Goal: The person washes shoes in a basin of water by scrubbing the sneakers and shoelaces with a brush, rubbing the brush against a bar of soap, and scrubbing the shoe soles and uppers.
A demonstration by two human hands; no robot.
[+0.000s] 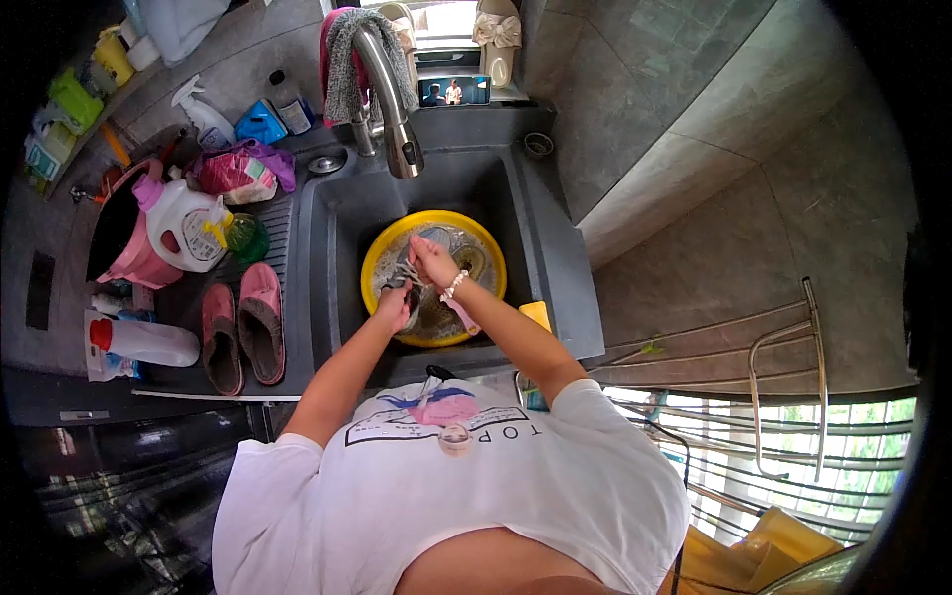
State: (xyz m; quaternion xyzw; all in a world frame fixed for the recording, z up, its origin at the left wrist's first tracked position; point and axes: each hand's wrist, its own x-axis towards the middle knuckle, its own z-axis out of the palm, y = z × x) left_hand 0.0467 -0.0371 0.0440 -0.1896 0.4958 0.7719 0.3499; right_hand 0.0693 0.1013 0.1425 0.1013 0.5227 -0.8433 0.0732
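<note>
A round yellow basin (501, 263) of sudsy water sits in the dark sink (332, 213). Over it, my left hand (395, 305) is closed round a dark shoe, mostly hidden by the fingers. My right hand (434, 264), with a white bracelet (454, 286) at its wrist, pinches pale lace-like strands (409, 272) just above the shoe. Other footwear (470, 261) lies in the suds beside the right hand. A pink handle (462, 315) shows under the right forearm; its other end is hard to make out.
The faucet (402, 149), draped with a grey cloth (347, 59), hangs over the sink's back. Pink slippers (260, 317), a white detergent jug (183, 228) and a green spray bottle (246, 238) crowd the left drainboard. A phone (454, 91) stands behind; a yellow block (535, 315) lies on the right rim.
</note>
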